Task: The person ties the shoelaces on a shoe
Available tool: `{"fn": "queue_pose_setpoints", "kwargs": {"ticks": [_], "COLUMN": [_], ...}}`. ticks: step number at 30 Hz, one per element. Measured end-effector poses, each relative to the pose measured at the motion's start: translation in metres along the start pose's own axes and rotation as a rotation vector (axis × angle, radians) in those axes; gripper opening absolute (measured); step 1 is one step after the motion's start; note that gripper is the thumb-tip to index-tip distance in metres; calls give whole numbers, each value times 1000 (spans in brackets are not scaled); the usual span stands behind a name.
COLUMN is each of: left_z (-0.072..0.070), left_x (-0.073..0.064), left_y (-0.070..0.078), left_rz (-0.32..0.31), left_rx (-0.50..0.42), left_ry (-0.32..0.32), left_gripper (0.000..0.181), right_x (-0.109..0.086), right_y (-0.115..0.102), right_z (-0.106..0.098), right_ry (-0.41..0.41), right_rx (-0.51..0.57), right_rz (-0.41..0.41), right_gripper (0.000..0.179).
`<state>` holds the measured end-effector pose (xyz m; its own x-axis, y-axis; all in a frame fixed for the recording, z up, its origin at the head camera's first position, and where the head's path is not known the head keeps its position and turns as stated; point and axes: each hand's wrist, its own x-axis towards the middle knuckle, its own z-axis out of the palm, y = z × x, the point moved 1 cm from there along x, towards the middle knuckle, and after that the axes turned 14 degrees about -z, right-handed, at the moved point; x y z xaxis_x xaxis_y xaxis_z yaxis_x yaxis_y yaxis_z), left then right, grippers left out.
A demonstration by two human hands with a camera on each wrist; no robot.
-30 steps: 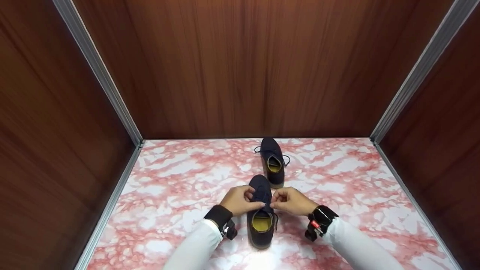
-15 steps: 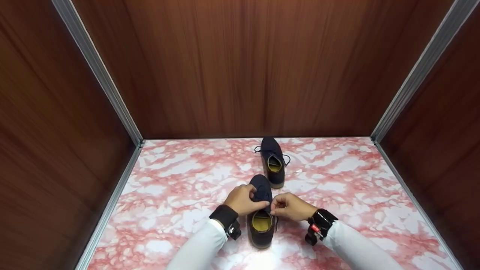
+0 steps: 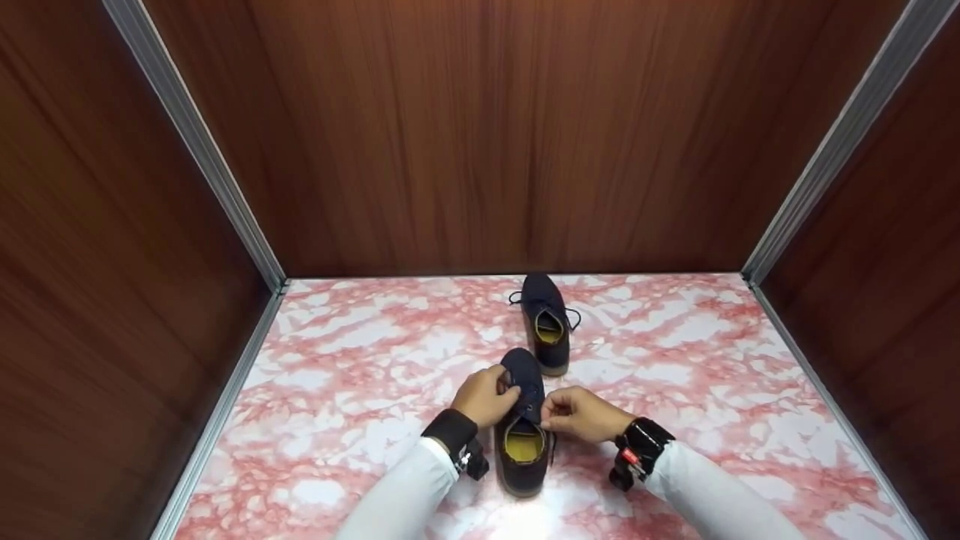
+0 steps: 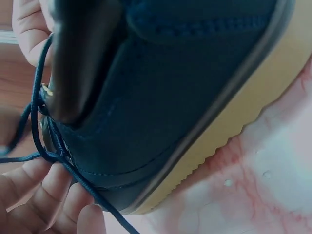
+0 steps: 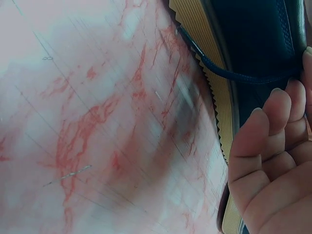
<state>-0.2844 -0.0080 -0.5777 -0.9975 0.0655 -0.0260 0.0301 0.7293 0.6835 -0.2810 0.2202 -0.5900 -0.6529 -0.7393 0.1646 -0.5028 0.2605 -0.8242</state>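
A dark navy lace-up shoe stands on the patterned surface, toe pointing away, its yellow insole showing. My left hand is at the left side of the lacing, fingers curled and thumb over the tongue area. Close up in the left wrist view, dark blue shoelace loops and crosses by the left fingers, which hold it; the thumb is blurred. My right hand pinches the lace at the shoe's right side. A lace end hangs from beside the right fingers over the ridged tan sole.
The matching shoe stands just beyond, slightly right, with its laces spread to both sides. The red-and-white marbled surface is bounded by brown wood-grain panels with metal corner strips.
My left thumb has drawn back leftward from the middle of the lacing, uncovering an eyelet. The right hand has slid slightly towards the shoe's opening. Both shoes have stayed in place.
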Motion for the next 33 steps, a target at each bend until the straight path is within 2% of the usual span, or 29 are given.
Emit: {"fn": "queue_pose_setpoints", "kwargs": {"ticks": [7,17,20,24,28,33], "left_z": [3,4,4,4,4,5], "left_x": [0,2,2,2,2,1], "left_y": [-3,-8,-10,-12,-14,-16], "left_rz": [41,109,103,84,61,61], "left_rx": [-32,-49,-63,-85,-90,-101], "left_ry": [42,67,67,61,67,72], "left_gripper": [12,26,27,27,27,27], "right_x": [-1,-6,-6,-7,-8,-12], "right_y": [0,-4,-2,1,3,6], "right_z": [-1,-17,-20,-20,-21,-25], "right_ry": [-11,40,62,79,93,105], "right_rx": [-5,42,97,123,76,2], "right_rz": [-3,62,68,55,31,16], "right_gripper": [12,6,1,12,12,9]}}
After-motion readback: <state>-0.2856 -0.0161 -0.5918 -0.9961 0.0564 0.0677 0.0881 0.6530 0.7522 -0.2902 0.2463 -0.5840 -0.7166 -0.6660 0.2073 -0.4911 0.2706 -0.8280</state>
